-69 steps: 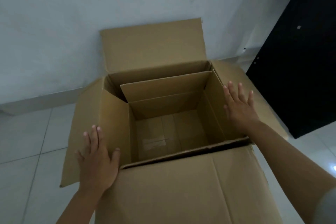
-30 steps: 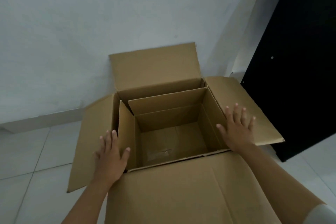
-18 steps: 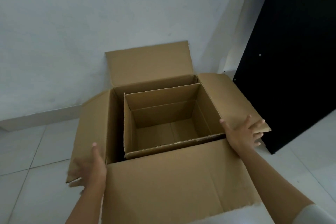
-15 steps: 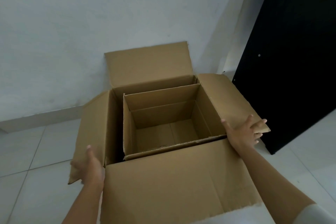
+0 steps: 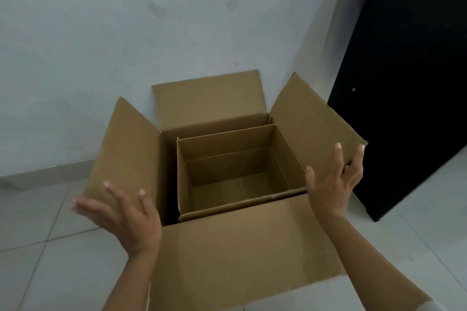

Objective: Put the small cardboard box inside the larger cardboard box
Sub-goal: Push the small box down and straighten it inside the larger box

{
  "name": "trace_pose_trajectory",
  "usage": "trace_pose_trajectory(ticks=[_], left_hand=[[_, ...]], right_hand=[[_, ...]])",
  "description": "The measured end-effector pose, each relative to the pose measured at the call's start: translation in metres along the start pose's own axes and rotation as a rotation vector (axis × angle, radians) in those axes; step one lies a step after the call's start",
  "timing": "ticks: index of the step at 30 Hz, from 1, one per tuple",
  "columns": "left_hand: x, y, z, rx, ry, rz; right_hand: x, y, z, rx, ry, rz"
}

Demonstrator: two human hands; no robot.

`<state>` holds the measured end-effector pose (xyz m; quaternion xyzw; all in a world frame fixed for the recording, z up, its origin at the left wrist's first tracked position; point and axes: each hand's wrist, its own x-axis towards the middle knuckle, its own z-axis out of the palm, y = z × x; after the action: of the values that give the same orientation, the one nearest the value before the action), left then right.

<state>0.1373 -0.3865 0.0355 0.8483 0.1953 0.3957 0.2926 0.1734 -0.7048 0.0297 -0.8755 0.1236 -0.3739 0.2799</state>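
The small box [image 5: 235, 171] already sits inside the large box [image 5: 242, 242], open side up and empty, pushed toward the right and near walls so that a dark gap shows along its left side. By the look of it, it is light, stiff corrugated cardboard, dry and not slippery, though the thin walls would buckle if squeezed hard in the middle; the safest hold would be on two opposite top edges near the corners, or flat palms against two outer walls. The large box stands on a pale tiled floor [image 5: 38, 247] close to a white wall [image 5: 151, 20], with a black panel [image 5: 417, 70] to its right. The left hand [image 5: 126, 219] is spread wide, fingers apart and blurred, just beside the lower edge of the raised left flap [image 5: 123, 154]; whether it touches the flap cannot be told. The right hand [image 5: 333, 184] is also open, and its fingertips [image 5: 338, 146] curl over the near edge of the right flap [image 5: 310, 134], seemingly lifting it. The back flap [image 5: 209, 101] leans against the wall; the near flap [image 5: 247, 252] lies folded outward.
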Motion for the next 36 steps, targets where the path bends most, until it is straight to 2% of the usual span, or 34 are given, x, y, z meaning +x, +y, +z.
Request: trace_pose_trajectory(ticks=[4, 9, 14, 16, 20, 26, 31, 36], left_hand=[[0.013, 0.004, -0.014, 0.036, 0.049, 0.05], [0.033, -0.002, -0.029, 0.009, 0.184, 0.015], [0.041, 0.004, -0.027, 0.084, 0.107, -0.131], [0.046, 0.005, -0.023, 0.129, 0.07, -0.097], [0.051, 0.011, -0.005, 0.18, -0.11, 0.042], [0.072, 0.023, 0.053, 0.249, -0.463, 0.074], [0.102, 0.012, 0.114, 0.28, -0.717, -0.061], [0.138, -0.002, 0.158, 0.216, -0.764, -0.141]], right_hand=[[0.004, -0.004, -0.008, -0.118, 0.029, 0.055], [0.024, -0.015, -0.02, -0.079, -0.003, 0.326], [0.032, -0.013, -0.025, -0.053, -0.011, 0.393], [0.033, -0.012, -0.024, -0.058, -0.009, 0.38], [0.031, -0.01, -0.019, -0.087, 0.076, 0.267], [0.035, -0.012, -0.002, -0.171, 0.113, 0.149], [0.042, -0.006, 0.001, -0.39, 0.069, 0.09], [0.055, -0.005, 0.008, -0.515, 0.076, 0.08]])
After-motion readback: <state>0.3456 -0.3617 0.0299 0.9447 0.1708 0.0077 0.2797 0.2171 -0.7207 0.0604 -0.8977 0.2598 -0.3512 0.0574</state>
